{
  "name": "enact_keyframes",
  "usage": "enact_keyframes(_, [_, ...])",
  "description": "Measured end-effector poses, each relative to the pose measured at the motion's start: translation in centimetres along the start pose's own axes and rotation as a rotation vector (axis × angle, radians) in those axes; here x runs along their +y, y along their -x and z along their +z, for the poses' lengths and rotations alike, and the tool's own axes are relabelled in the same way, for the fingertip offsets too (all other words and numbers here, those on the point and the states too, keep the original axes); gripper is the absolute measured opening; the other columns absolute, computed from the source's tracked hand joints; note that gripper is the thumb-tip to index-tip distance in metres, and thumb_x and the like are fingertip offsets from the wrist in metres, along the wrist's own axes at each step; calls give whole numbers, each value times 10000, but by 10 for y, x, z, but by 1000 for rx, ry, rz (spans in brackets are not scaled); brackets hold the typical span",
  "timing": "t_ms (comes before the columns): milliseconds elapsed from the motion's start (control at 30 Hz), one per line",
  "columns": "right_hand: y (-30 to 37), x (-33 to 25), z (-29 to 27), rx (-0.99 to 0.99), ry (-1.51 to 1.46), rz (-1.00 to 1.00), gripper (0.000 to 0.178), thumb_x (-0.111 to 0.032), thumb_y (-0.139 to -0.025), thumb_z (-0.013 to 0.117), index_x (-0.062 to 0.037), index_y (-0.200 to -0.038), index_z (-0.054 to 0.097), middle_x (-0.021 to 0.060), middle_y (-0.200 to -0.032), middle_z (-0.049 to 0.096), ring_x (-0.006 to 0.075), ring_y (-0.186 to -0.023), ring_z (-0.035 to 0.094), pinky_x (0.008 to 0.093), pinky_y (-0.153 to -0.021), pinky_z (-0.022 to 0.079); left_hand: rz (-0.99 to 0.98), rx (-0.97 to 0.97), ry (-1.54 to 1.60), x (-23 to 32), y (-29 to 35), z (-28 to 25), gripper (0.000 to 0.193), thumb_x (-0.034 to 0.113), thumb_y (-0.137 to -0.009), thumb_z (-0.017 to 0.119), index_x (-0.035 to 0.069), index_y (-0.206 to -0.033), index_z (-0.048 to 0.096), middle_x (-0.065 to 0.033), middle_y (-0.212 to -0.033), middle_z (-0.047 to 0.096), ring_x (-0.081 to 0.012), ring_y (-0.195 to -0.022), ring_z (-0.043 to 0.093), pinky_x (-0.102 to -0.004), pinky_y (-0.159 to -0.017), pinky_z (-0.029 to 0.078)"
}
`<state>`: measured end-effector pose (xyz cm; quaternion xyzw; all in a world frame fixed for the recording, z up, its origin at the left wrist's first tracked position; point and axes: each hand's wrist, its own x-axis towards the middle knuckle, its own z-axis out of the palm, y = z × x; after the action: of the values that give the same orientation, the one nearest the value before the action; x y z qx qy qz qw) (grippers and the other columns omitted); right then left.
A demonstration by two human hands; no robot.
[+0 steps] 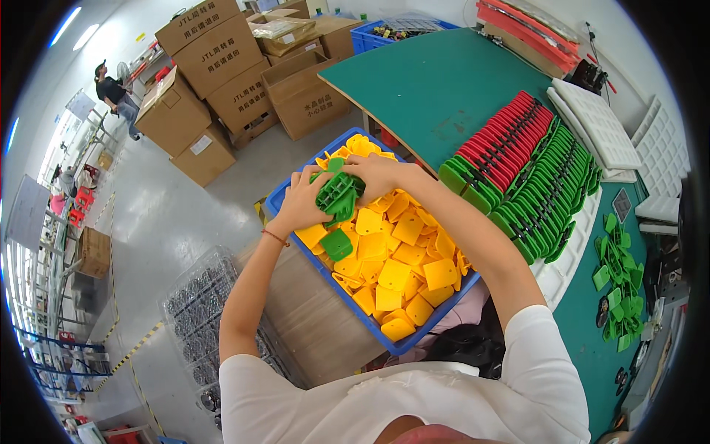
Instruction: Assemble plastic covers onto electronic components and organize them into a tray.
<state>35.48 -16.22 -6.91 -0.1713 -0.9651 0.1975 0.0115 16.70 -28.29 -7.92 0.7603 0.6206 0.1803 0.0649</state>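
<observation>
Both my hands are over a blue bin (398, 348) filled with yellow plastic pieces (394, 274), rounded flat tabs. Between them is a bunch of green plastic pieces (340, 195). My left hand (299, 200) is closed round its left side, fingers curled over the top. My right hand (373, 175) grips it from the upper right; its fingertips are partly hidden. One loose green tab (338, 245) lies on the yellow pieces just below the bunch.
Rows of red assembled pieces (510, 140) and green ones (547, 196) stand on the green table (414, 92) at right, with loose green pieces (623, 288) nearer me. White trays (599, 126) lie behind. Cardboard boxes (214, 55) are stacked far left; a clear compartment tray (211, 311) sits left.
</observation>
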Motion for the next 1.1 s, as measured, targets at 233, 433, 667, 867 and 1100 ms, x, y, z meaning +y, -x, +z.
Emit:
enact_keyframes(233, [16,-9,15,279,-30,-70,516,-251,-601,752,-109,-1065,578,71,-1097,527,305,-979,533,387,-870,419,152,133,10,11,5,2,504,191,-621,731,127,-1091,561,-104,-1129,510,-311,-1019,470,-377,-886,389])
enact_keyframes(433, [25,-20,15,488,-172,-29,297,-244,-604,734,-73,-839,671,70,-955,592,265,-915,565,346,-819,453,103,260,53,43,8,-3,422,107,-596,720,124,-1006,620,-81,-1091,527,-295,-944,502,-362,-844,416])
enact_keyframes(667, [48,-28,-1,477,-369,29,285,-289,-578,712,-52,-734,692,91,-858,633,268,-839,597,332,-766,464,65,198,175,80,8,-33,413,99,-556,707,86,-963,636,-127,-954,590,-321,-892,554,-386,-785,454])
enact_keyframes(867, [109,-30,-53,583,-266,53,344,-326,-559,720,-22,-713,673,155,-759,629,309,-710,607,364,-673,489,151,114,164,142,-21,-64,403,109,-546,695,61,-941,628,-144,-928,575,-344,-868,561,-383,-774,460])
enact_keyframes(1100, [286,-24,-124,599,-305,456,324,-221,-587,725,34,-776,661,135,-656,620,217,-551,606,321,-519,496,502,-43,190,288,-104,-52,437,114,-534,711,44,-957,623,-154,-947,583,-338,-899,562,-381,-791,454])
